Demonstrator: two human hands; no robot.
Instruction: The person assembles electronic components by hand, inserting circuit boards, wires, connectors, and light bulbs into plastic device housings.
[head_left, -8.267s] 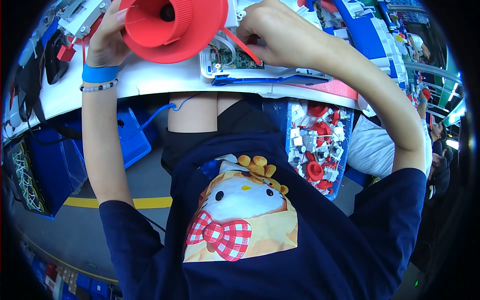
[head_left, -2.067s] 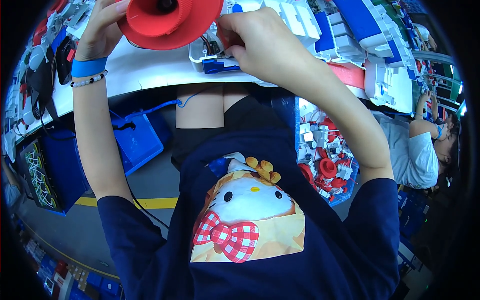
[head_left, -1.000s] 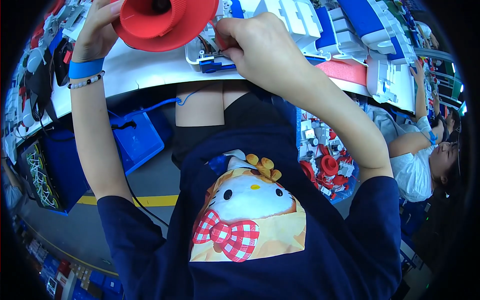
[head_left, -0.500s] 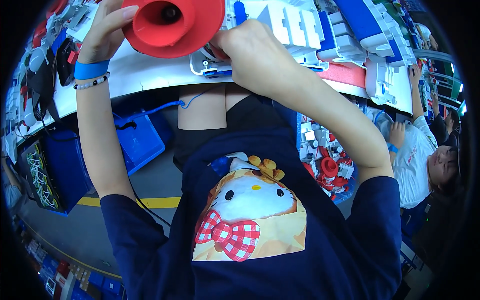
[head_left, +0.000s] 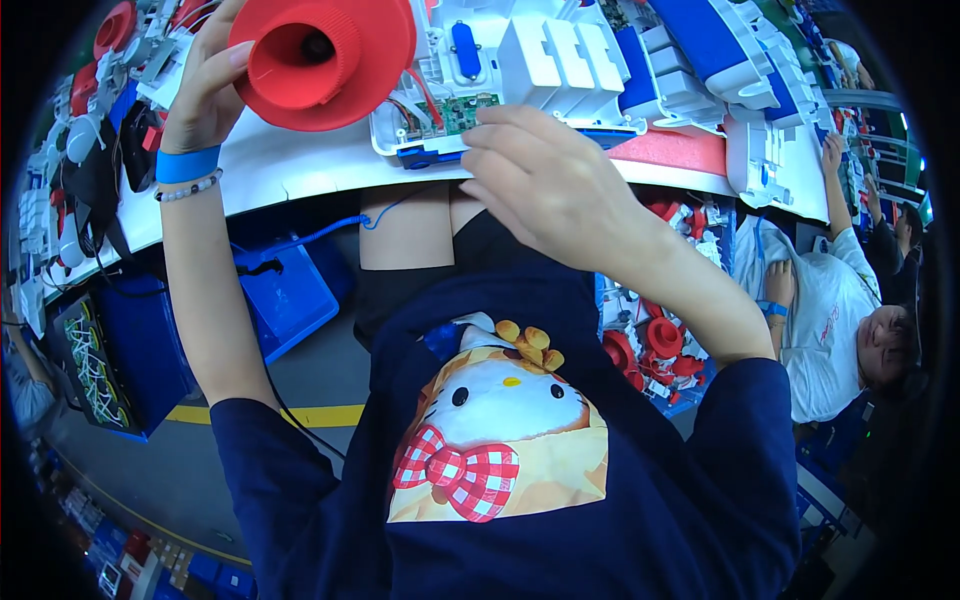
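Observation:
A round red plastic part [head_left: 385, 70] with a wide flange and a hollow threaded neck is gripped at its left side by my left hand [head_left: 208, 85]; the thumb presses on the front, and the other fingers are partly hidden. Just right of it lies an open white housing [head_left: 385, 130] with a green circuit board [head_left: 462, 112]. Red and white wires run from the board up behind the red part. My right hand [head_left: 545, 175] hovers at the bench edge beside the board, fingers loosely bent and apart, with nothing visible in them.
Blue-and-white housings [head_left: 715, 45] and a pink foam strip [head_left: 670, 152] lie to the right on the bench. A container of red and white parts [head_left: 660, 345] stands below, near a person in a white shirt [head_left: 825, 335]. Blue bins [head_left: 290, 305] sit lower left.
My right hand has drawn away from behind the red part, down and to the right, and its fingers have loosened. The red part has shifted slightly left, and the circuit board now shows.

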